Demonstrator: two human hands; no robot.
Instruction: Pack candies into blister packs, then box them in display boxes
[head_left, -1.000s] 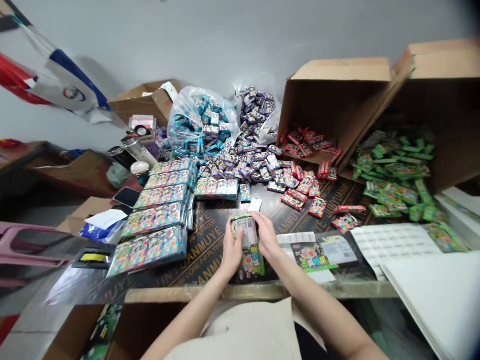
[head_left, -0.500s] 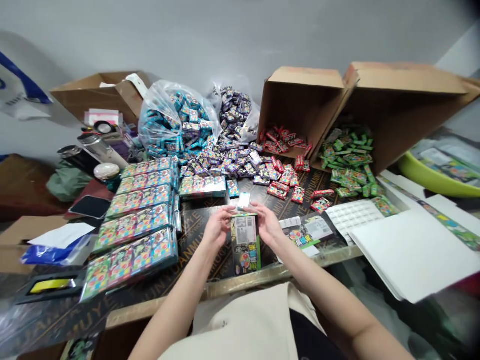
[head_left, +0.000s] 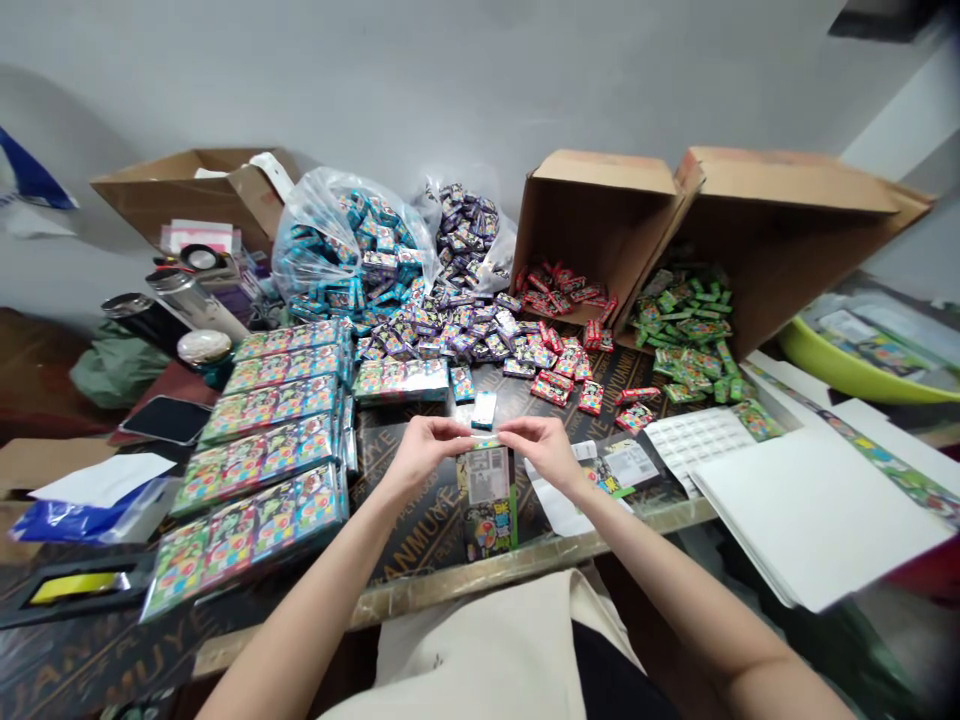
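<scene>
Held card pack [head_left: 486, 500]: white label panel, green edge, multicolour print. Bagged packets [head_left: 352, 245] teal; second bag's packets [head_left: 469, 235] purple. Boxed packets [head_left: 559, 290] red; adjacent packets [head_left: 679, 320] green. Surface mat [head_left: 420, 545] black, gold lettering. Basin [head_left: 847, 365] lime green

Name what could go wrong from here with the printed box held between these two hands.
The printed box stands close to the table's front edge, so a slip of the left hand or right hand could tip it over. The small teal packet lies just past the fingertips and might get knocked into the loose purple packets. The left forearm passes near the wrapped bundles, which could be nudged out of their rows.
</scene>
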